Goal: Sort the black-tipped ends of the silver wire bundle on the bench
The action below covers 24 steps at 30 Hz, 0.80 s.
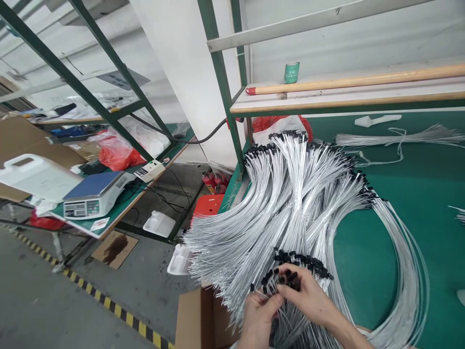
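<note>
Your left hand (258, 312) and right hand (308, 294), fingers closed, pinch black-tipped wires (289, 324) at the green workbench's (366, 276) near edge; keeping their black ends (268, 277) level and lengths parallel should help you avoid tangles

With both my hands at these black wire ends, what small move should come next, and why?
Probably even up the black ends between your left hand and right hand: they sit at uneven heights, and both hands are right there.

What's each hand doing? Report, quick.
Left hand: closed, holding thin wires.
Right hand: curled at their black ends; grip cannot be told.
</note>
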Available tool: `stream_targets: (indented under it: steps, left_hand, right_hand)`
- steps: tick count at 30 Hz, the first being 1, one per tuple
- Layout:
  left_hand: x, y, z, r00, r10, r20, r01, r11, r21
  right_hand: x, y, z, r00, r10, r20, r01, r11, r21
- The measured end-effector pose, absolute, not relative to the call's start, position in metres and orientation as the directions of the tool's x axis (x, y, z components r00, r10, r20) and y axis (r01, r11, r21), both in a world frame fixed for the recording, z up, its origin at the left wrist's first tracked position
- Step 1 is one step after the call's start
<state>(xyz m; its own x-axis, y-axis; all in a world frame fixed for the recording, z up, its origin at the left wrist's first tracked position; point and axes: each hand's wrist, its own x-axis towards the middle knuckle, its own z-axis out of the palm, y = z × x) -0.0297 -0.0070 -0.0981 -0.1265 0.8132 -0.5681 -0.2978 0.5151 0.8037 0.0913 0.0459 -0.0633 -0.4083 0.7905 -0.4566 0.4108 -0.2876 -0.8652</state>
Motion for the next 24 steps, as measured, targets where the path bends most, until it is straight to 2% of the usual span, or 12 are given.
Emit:
stream_targets:
  steps: [4, 9, 17, 24]
  left_hand:
    - [-0.029, -0.004, -0.088, -0.100, 0.820, -0.564, -0.268, 0.524, 0.809]
    - [-0.030, -0.003, -0.091, -0.072, 0.804, -0.590, -0.268, 0.554, 0.788]
    - [-0.030, -0.005, -0.082, -0.076, 0.808, -0.584, -0.347, 0.528, 0.775]
    - [-0.034, -0.009, -0.083, -0.117, 0.783, -0.611, -0.395, 0.528, 0.751]
  right_hand:
    - [0.096, 0.047, -0.068, -0.425, 0.760, -0.492, 0.397, -0.332, -0.856]
    - [0.092, 0.049, -0.060, -0.470, 0.750, -0.466, 0.346, -0.329, -0.879]
    - [0.089, 0.044, -0.065, -0.434, 0.792, -0.429, 0.309, -0.317, -0.897]
    - [0.089, 0.041, -0.070, -0.428, 0.774, -0.466, 0.280, -0.377, -0.883]
